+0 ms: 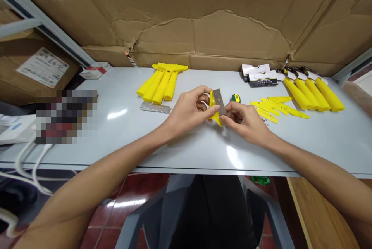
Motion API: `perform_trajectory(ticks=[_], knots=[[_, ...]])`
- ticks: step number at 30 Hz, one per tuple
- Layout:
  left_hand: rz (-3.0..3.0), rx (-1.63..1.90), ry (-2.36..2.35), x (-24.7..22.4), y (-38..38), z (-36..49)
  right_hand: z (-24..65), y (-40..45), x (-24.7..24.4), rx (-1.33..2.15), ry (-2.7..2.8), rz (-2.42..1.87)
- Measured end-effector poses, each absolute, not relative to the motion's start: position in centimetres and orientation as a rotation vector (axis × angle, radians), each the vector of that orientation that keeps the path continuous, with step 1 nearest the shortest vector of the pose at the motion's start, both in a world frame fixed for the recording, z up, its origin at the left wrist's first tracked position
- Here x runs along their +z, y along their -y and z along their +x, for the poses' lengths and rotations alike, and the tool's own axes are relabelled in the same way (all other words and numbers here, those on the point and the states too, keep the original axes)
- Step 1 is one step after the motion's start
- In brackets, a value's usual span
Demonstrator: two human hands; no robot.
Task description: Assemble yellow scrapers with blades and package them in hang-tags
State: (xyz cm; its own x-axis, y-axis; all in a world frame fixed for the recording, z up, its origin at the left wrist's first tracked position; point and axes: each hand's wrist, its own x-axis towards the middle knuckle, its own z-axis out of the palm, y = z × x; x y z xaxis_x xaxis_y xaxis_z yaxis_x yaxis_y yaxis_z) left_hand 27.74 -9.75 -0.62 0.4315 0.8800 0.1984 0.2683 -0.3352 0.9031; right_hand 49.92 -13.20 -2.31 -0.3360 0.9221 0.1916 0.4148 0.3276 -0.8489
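Near the middle of the grey table [122, 140], my left hand [193, 107] grips a yellow plastic piece [216, 119] with its fingers behind and thumb in front. A grey metal blade [219, 101] lies against that piece, under my left thumb. My right hand [244, 121] is closed, its thumb and index finger pinching the blade's lower right edge. Its other fingers are curled, and whatever they might hold is hidden. Just behind my right hand is a green and yellow round object [236, 98]. Flat yellow pieces [273, 107] and small metal bits lie to its right.
Yellow handles [162, 82] and metal blades [155, 107] lie left of my hands. At the right are yellow handles with black heads [315, 92] and black-and-white packages [261, 76]. Cardboard [203, 31] stands behind; white cables [36, 163] hang at the left.
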Motion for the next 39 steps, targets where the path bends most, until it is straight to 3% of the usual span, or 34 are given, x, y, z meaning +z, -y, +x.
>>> perform_trajectory(ticks=[5, 10, 18, 23, 29, 35, 39], knots=[[2.371, 0.944, -1.032, -0.7, 9.4, 27.1, 50.8, 12.6, -2.0, 1.025, 1.72, -1.293], [2.848, 0.692, -0.969, -1.1, 9.1, 26.7, 51.9, 12.0, -0.9, 1.051, 1.592, -1.31], [2.979, 0.506, -1.041, -2.5, 8.9, 27.6, 51.3, 12.5, -0.7, 1.005, 1.593, -1.318], [2.98, 0.453, -1.036, -2.5, 7.6, 26.6, 52.8, 11.5, 1.1, 0.533, 1.916, -1.56], [3.106, 0.048, -1.111, -2.0, 6.0, 25.4, 61.0, 8.9, 4.0, -0.052, 2.025, -1.88], [3.206, -0.013, -0.924, -1.7, 5.7, 24.9, 66.8, 6.1, 2.5, 0.197, 2.199, -2.214], [3.151, 0.038, -0.827, -1.6, 5.9, 25.0, 66.7, 5.2, 1.0, 0.239, 2.239, -2.152]])
